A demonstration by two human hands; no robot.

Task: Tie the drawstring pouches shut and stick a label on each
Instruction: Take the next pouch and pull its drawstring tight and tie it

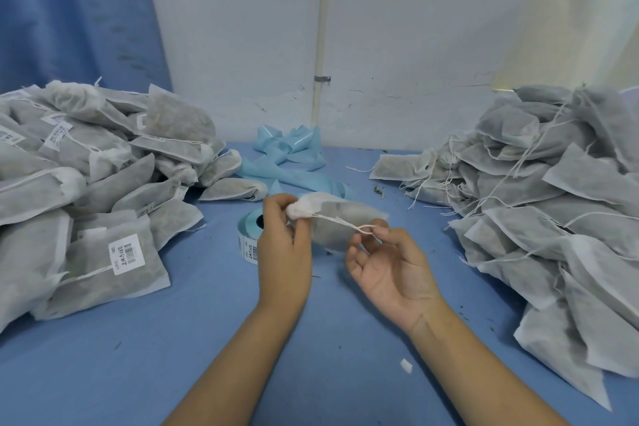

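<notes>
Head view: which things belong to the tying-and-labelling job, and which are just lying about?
Job: pouch, gripped at the neck by the left hand; drawstring, pinched by the right hand; label roll; untied pile, right; labelled pile, left.
Lying about: blue backing strip; white scrap; wall pipe.

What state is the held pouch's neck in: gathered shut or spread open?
Gathered shut: the left hand pinches the pouch at its bunched neck; the right hand pinches the drawstring.
</notes>
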